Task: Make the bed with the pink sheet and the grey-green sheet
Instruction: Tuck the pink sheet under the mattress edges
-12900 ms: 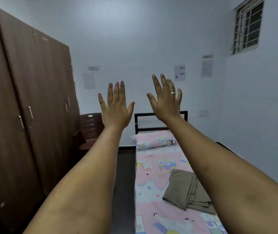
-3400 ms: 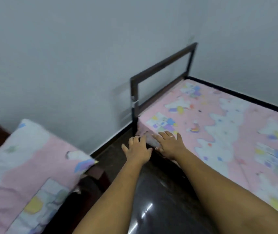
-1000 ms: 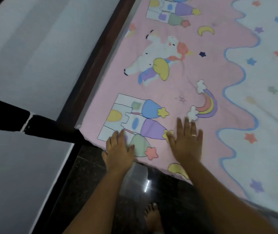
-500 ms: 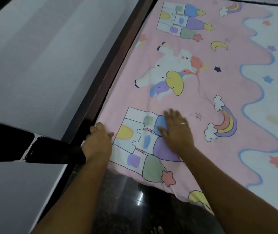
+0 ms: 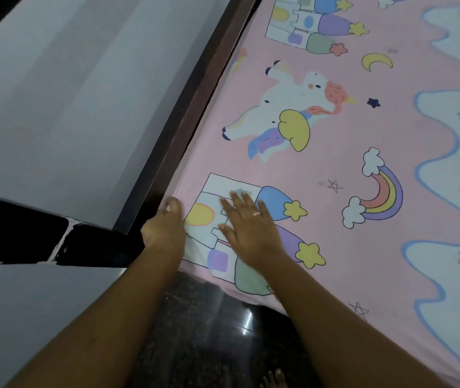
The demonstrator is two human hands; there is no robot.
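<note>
At bed corner: left hand [image 5: 164,228] grip unclear, fingertips hidden; right hand [image 5: 251,228] flat on pink sheet [image 5: 335,169]

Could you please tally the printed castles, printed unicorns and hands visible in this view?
Castles: 2
Unicorns: 1
Hands: 2, left hand and right hand
Total: 5

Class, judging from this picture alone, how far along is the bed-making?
Done: the pink sheet lies spread flat. In hand: the left hand works its corner by the dark bed frame while the right hand presses flat. Left: the grey-green sheet, not in view.
</note>
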